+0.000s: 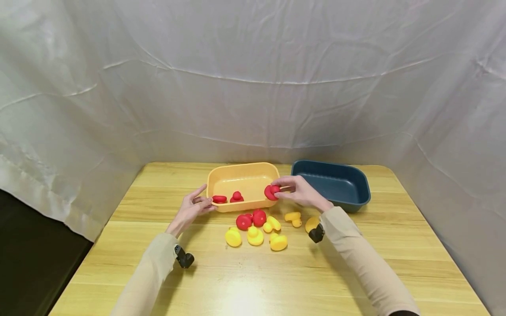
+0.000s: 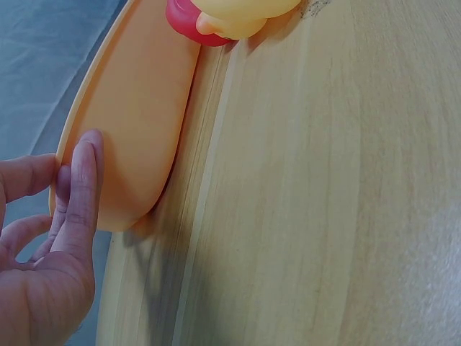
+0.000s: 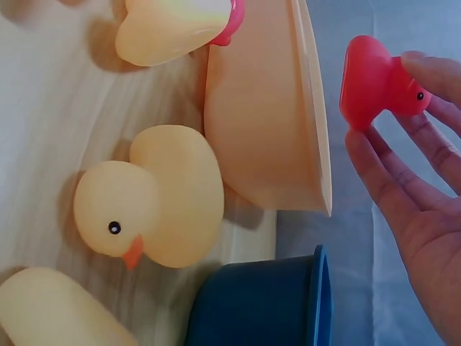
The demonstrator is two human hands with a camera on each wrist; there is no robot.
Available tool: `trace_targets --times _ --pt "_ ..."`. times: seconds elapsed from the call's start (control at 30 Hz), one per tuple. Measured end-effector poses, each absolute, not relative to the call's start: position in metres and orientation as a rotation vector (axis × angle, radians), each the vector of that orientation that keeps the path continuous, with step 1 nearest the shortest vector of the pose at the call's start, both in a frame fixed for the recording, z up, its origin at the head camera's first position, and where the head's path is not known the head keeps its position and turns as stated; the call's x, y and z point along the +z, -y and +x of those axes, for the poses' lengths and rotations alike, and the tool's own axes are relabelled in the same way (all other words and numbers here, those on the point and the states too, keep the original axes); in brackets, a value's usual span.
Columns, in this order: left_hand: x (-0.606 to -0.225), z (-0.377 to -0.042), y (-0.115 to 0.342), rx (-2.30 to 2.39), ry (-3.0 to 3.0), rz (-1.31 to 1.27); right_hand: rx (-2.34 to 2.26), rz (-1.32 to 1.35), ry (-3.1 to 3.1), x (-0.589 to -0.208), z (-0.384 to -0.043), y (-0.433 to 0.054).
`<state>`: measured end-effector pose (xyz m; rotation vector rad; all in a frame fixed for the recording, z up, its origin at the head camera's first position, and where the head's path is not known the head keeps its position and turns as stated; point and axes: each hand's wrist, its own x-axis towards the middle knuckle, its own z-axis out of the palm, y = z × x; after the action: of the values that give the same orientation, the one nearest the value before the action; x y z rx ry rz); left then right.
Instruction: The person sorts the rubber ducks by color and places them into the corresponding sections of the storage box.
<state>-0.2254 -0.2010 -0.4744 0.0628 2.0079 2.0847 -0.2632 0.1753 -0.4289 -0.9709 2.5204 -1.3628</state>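
My right hand (image 1: 303, 191) pinches a small red rubber duck (image 1: 270, 193) between thumb and fingers, above the right end of the yellow-orange bin (image 1: 245, 205). In the right wrist view this red duck (image 3: 366, 83) is up past the bin's rim, its black eye showing. At the bin's left front corner, my left hand (image 1: 189, 211) holds the wall, thumb and fingers at the rim. Inside the bin lie two more red ducks, one on its side (image 1: 219, 199) and one upright (image 1: 236, 196).
In front of the bin are red ducks (image 1: 243, 221) and several yellow ducks (image 1: 254, 237). Another yellow duck (image 1: 293, 217) lies right of them, one more partly behind the right wrist camera. A dark blue bin (image 1: 336, 182) stands at the back right. A grey curtain (image 1: 253, 109) hangs behind the table.
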Motion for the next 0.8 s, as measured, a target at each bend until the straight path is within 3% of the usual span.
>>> trace_targets --times 0.8 --pt "-0.474 -0.226 0.201 2.080 -2.011 0.056 -1.402 -0.954 -2.471 -0.420 -0.289 -0.133"
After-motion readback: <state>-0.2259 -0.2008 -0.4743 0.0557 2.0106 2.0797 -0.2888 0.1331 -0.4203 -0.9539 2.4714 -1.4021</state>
